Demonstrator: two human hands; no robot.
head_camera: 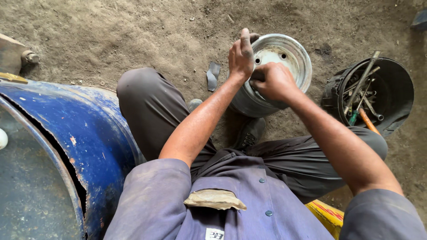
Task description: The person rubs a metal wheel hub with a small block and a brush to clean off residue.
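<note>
Working on: we have a bare silver wheel rim (284, 58) standing tilted on the dirt floor (133, 35), just ahead of our knees, its bolt-hole face turned up toward us.
Left hand: our left hand (241, 55) rests over the near-left edge of the rim, fingers loosely extended on the metal, steadying it rather than clasping it.
Right hand: our right hand (272, 81) is curled into a fist at the rim's near edge; it seems to grip something small, but we cannot tell what, since the fingers hide it.
Step in hand: we judge this to be hand work along the rim's edge, one hand bracing, the other pressing or rubbing.
Next move calls for: we judge it needs the rim kept from rolling, so firm bracing before any turn.
Nearby: a scrap of dark rubber (213, 75) lies just left of the rim; a black bucket (396, 89) of long tools (362, 89) sits to the right, apart.
Surface: dusty, packed earth with small stones.
Surroundings: a worn blue drum (89, 133) stands close at our left; a yellow object (327, 215) shows beneath us.
</note>
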